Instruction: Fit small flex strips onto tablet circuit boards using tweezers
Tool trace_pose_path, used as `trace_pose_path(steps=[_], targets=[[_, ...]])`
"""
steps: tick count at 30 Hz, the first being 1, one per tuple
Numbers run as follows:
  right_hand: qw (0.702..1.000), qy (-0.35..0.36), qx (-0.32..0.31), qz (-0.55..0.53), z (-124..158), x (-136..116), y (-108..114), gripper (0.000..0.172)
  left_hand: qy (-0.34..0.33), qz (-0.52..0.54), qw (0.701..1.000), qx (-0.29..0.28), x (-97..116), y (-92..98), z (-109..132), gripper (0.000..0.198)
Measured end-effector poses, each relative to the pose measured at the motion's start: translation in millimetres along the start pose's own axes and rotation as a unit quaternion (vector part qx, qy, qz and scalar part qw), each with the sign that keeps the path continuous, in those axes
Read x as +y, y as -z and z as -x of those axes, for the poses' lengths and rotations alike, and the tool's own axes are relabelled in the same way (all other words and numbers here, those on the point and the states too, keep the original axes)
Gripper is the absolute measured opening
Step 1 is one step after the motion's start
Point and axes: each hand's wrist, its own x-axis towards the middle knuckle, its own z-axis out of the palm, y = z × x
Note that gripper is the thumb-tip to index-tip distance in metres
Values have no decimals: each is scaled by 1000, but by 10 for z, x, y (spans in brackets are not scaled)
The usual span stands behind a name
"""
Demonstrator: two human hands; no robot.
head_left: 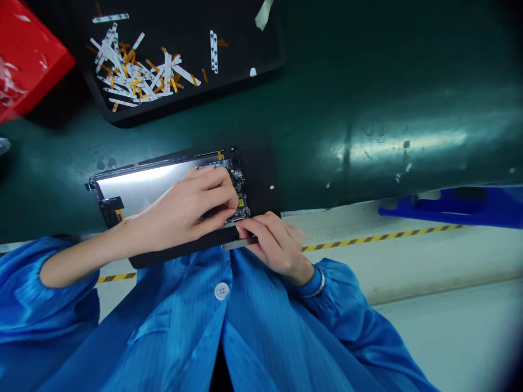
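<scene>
An opened tablet (143, 185) lies face down on a black mat (263, 163) at the table's front edge, with its silver back plate and a circuit board (241, 188) exposed. Across it reaches my left hand (196, 204), fingers curled and thumb pinched at the board's lower right part; whatever is between the fingertips is hidden. My right hand (278, 242) is closed around a thin flat metal tool (239, 243), whose end sticks out to the left below the tablet's corner. Its thumb and index fingertips meet at the board's lower edge, close to my left fingertips.
Behind the tablet stands a black tray (163, 111) with a heap of white strips and orange flex pieces (139, 76). A red bin (36, 60) is at the far left. The green table (368, 109) extends right. Beyond its front edge, a blue plastic object (457, 209) shows.
</scene>
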Motion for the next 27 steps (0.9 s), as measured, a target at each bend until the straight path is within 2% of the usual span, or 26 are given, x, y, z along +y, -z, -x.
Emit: trace_pose_path(steps=[10, 13, 16, 19, 23, 27], targets=[[1000, -6, 23, 5, 11, -19, -49, 11, -6, -1, 1000, -11, -14, 15, 0, 12], [999, -23, 34, -17, 9, -11, -44, 13, -35, -29, 999, -15, -18, 24, 45, 17], [994, -72, 55, -68, 14, 17, -29, 10, -77, -63, 995, -13, -28, 8, 135, 26], [989, -92, 67, -96, 24, 59, -15, 19, -105, -105, 989, -6, -58, -10, 216, 31], [988, -93, 60, -109, 19, 109, 0, 21, -144, -191, 970, -37, -91, 26, 225, 37], [989, -95, 9, -117, -42, 127, 55, 21, -192, -318, 928, -35, -15, 78, 174, 32]])
